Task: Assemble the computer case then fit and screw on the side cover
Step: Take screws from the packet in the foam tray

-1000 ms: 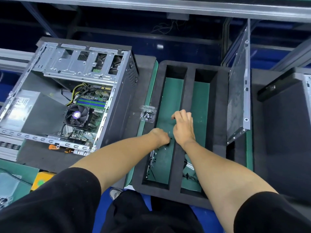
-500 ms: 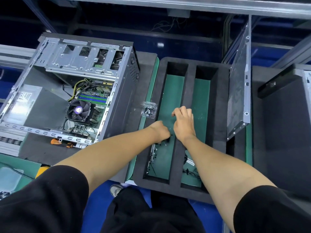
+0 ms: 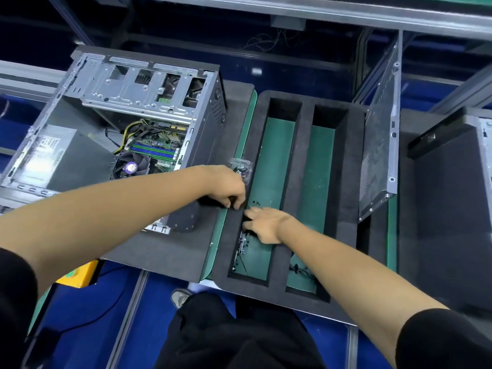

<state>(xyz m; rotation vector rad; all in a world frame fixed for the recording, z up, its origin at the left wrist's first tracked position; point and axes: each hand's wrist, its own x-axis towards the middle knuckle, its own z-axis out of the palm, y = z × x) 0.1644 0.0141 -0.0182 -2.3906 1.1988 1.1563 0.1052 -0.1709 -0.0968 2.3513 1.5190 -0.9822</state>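
Observation:
The open computer case (image 3: 127, 134) lies at the left on grey foam, with its motherboard and fan showing. Its metal side cover (image 3: 380, 145) stands upright against the right side of the black foam tray (image 3: 306, 161). My left hand (image 3: 229, 191) rests on the tray's left rim with its fingers curled down; what they hold is hidden. Inside the tray's left slot, my right hand (image 3: 265, 225) lies low with fingers reaching left toward small black screws (image 3: 243, 237) along the slot's edge. A clear screw box (image 3: 241, 167) sits just beyond my left hand.
A second dark case (image 3: 452, 198) stands at the far right. A yellow object (image 3: 80, 272) sits below the grey foam's front edge. Cables (image 3: 299, 269) lie in the near end of the right slot. A metal frame rail (image 3: 319, 12) runs overhead at the back.
My left hand has shifted left onto the tray's rim. My right hand has come off the middle divider and dropped nearer and lower into the left slot, fingers now pointing left.

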